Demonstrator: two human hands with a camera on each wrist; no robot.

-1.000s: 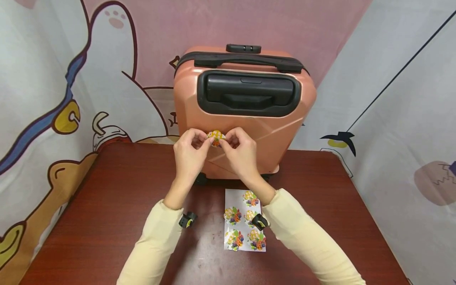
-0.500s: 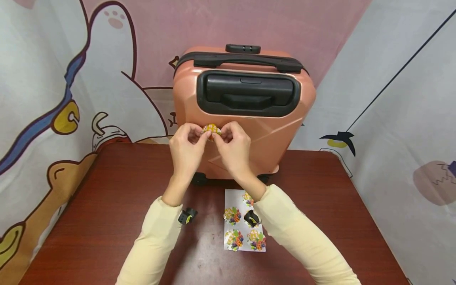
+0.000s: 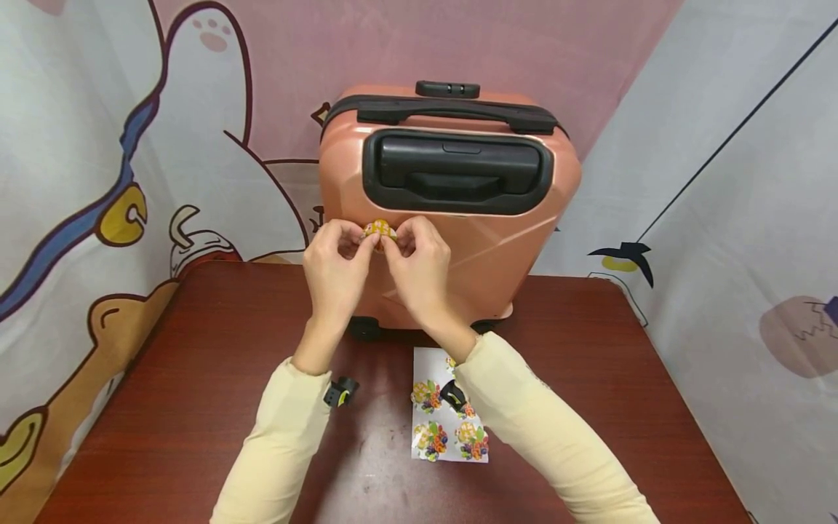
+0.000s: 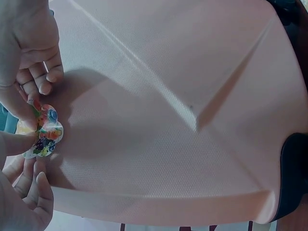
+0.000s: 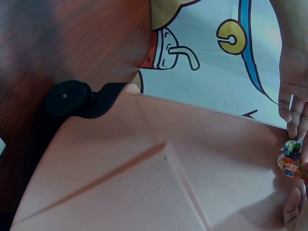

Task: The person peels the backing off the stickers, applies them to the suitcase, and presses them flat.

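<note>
A fruit-patterned sticker [image 3: 380, 228] is stretched between both hands, in front of the upper left face of a pink suitcase [image 3: 484, 255]. My left hand [image 3: 335, 266] pinches its left edge between thumb and forefinger. On the opposite edge, my right hand [image 3: 419, 266] pinches it the same way. In the left wrist view the sticker [image 4: 48, 127] shows colourful berries close over the suitcase shell, the other fingers loosely bent. The right wrist view catches the sticker [image 5: 290, 156] at its right border, partly covered by fingers.
On the brown table [image 3: 216, 393] lies a white sheet [image 3: 448, 437] bearing several similar stickers, partly under the right sleeve [image 3: 537, 400]. The suitcase stands upright at the back, its black wheel [image 5: 67, 97] on the table. A cartoon-printed cloth [image 3: 275, 65] hangs behind.
Both hands have moved left and slightly up across the suitcase face, carrying the sticker between them. The right sleeve now covers more of the sheet. The suitcase has stayed in place.
</note>
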